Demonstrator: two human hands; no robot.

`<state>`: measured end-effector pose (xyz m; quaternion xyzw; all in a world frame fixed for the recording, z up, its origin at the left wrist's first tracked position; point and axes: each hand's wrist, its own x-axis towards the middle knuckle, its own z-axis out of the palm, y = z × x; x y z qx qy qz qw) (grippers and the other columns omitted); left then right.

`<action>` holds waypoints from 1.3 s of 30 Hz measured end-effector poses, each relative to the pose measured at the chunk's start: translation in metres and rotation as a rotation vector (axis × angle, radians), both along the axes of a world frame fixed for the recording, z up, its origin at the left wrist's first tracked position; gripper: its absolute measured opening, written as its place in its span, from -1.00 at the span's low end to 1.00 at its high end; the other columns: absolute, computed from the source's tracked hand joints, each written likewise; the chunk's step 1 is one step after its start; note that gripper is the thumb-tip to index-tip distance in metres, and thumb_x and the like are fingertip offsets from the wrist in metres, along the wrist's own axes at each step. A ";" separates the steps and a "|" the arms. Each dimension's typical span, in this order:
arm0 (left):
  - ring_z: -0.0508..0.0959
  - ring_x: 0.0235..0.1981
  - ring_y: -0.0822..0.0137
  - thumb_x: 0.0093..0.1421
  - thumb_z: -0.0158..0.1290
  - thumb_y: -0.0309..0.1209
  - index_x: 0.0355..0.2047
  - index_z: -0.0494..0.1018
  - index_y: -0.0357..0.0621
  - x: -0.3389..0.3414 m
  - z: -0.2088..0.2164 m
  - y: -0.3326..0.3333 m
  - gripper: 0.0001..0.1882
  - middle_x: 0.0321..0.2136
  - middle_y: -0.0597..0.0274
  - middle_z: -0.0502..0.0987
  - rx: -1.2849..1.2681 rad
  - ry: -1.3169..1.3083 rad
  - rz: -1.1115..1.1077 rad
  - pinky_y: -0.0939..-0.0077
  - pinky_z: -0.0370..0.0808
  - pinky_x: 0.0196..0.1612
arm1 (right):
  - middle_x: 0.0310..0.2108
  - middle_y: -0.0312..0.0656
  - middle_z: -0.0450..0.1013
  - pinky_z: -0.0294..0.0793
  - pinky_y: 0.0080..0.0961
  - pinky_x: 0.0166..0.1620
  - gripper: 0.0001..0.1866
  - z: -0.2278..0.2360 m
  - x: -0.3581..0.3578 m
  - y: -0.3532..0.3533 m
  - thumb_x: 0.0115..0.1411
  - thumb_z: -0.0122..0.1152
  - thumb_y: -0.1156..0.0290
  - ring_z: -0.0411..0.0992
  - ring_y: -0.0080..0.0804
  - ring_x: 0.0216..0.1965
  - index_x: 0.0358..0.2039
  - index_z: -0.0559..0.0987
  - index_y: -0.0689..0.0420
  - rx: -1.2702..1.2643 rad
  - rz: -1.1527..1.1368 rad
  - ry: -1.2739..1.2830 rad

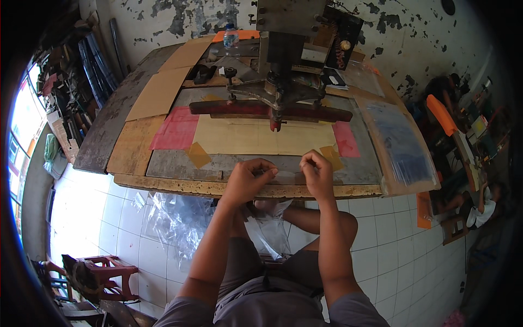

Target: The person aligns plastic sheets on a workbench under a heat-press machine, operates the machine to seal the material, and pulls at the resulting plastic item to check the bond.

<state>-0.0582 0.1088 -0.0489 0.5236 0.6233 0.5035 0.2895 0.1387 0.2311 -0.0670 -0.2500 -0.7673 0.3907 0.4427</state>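
At the table's front edge, my left hand and my right hand pinch a clear plastic sheet stretched between them. Clear film also hangs below the edge over my lap; whether it is the same piece I cannot tell. Just beyond my hands lies a pale yellow sheet on a grey metal plate, with a pink piece at its left end and another pink piece at its right. Above it hangs a press machine's long red bar.
Clear plastic sheets are piled at the table's right end. Cardboard covers the left side; a water bottle stands behind. Crumpled clear plastic and a red stool are on the floor. Another person sits at far right.
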 end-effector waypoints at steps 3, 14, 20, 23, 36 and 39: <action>0.66 -0.37 0.43 0.25 0.30 -0.28 -0.22 0.69 -0.25 0.000 0.001 0.000 -0.74 -0.38 0.18 0.74 0.025 -0.011 -0.008 0.45 0.57 -0.19 | -0.46 -0.24 0.50 0.44 -0.54 -0.28 -0.90 0.007 -0.004 -0.004 0.27 0.21 0.48 0.48 -0.55 -0.39 -0.34 0.57 0.25 -0.049 0.003 0.105; 0.72 -0.40 0.34 0.18 0.25 -0.38 -0.29 0.64 -0.28 -0.001 -0.014 0.004 -0.81 -0.44 0.12 0.71 0.150 0.038 0.002 0.45 0.61 -0.24 | -0.39 -0.17 0.57 0.48 -0.45 -0.23 -0.85 0.020 -0.004 -0.015 0.26 0.34 0.43 0.54 -0.37 -0.34 -0.34 0.62 0.26 0.057 0.192 -0.157; 0.68 -0.29 0.48 0.19 0.20 -0.47 -0.30 0.61 -0.37 -0.001 -0.013 0.003 -0.83 -0.40 0.18 0.70 0.071 0.041 0.035 0.52 0.61 -0.14 | -0.41 -0.18 0.55 0.47 -0.45 -0.25 -0.87 0.021 -0.003 -0.016 0.26 0.34 0.45 0.53 -0.37 -0.35 -0.34 0.63 0.26 0.082 0.154 -0.142; 0.67 -0.33 0.49 0.19 0.20 -0.46 -0.31 0.61 -0.37 0.000 -0.010 0.003 -0.83 -0.43 0.20 0.69 0.095 0.073 0.064 0.54 0.60 -0.17 | -0.43 -0.27 0.51 0.36 -0.60 -0.36 -0.91 0.018 -0.005 -0.016 0.25 0.33 0.51 0.41 -0.60 -0.43 -0.36 0.61 0.25 0.104 0.121 -0.063; 0.62 -0.43 0.54 0.22 0.20 -0.44 -0.33 0.60 -0.32 -0.001 -0.015 0.005 -0.85 -0.52 0.27 0.66 0.110 0.035 0.190 0.57 0.55 -0.28 | -0.42 -0.29 0.54 0.37 -0.60 -0.40 -0.88 0.009 -0.005 -0.008 0.28 0.32 0.45 0.45 -0.59 -0.43 -0.34 0.60 0.22 0.100 0.010 -0.011; 0.59 -0.46 0.56 0.23 0.20 -0.44 -0.32 0.60 -0.31 -0.001 -0.016 0.006 -0.85 -0.52 0.28 0.66 0.138 0.018 0.204 0.57 0.53 -0.30 | -0.42 -0.30 0.54 0.37 -0.60 -0.40 -0.88 0.009 -0.006 -0.009 0.29 0.32 0.44 0.45 -0.60 -0.42 -0.34 0.60 0.21 0.081 -0.004 -0.004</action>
